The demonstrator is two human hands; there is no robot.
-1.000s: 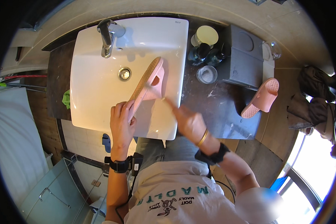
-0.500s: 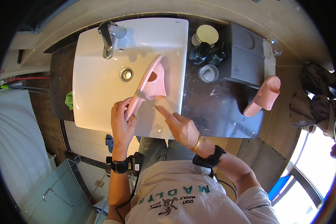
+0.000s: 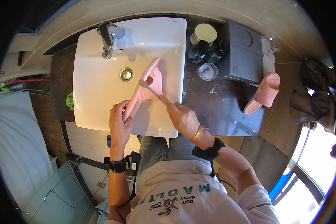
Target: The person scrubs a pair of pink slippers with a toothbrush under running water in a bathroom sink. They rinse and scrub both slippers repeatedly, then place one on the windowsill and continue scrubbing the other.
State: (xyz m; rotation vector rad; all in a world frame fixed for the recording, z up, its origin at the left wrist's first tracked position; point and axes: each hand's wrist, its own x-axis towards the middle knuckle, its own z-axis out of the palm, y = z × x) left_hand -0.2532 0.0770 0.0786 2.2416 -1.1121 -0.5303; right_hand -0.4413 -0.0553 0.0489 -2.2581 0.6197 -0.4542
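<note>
Over the white washbasin (image 3: pixel 89 108), a pink slipper (image 3: pixel 155 87) is tilted on its side, toe toward the back. My left hand (image 3: pixel 119 118) grips its near end between thumb and fingers. A toothbrush (image 3: pixel 150 89) is pinched in my right hand (image 3: pixel 183 117), index finger stretched along the handle. Its bristle end touches the slipper's side near the strap's opening. The matching pink slipper (image 3: pixel 264 93) leans against the grey box at the right end of the counter.
A chrome faucet (image 3: pixel 108 39) stands at the basin's back left, above the drain (image 3: pixel 126 74). Right of the basin, the dark counter (image 3: pixel 212 112) holds a round dish of white stuff (image 3: pixel 207 71), dark bottles (image 3: pixel 198 51), a yellow-lidded jar (image 3: pixel 205 33) and a grey box (image 3: pixel 242 52). A green cloth (image 3: pixel 69 100) lies at left.
The toothbrush has moved along the slipper's side, up toward the strap opening, and is now less blurred. The slipper has shifted slightly left; my left hand still holds it.
</note>
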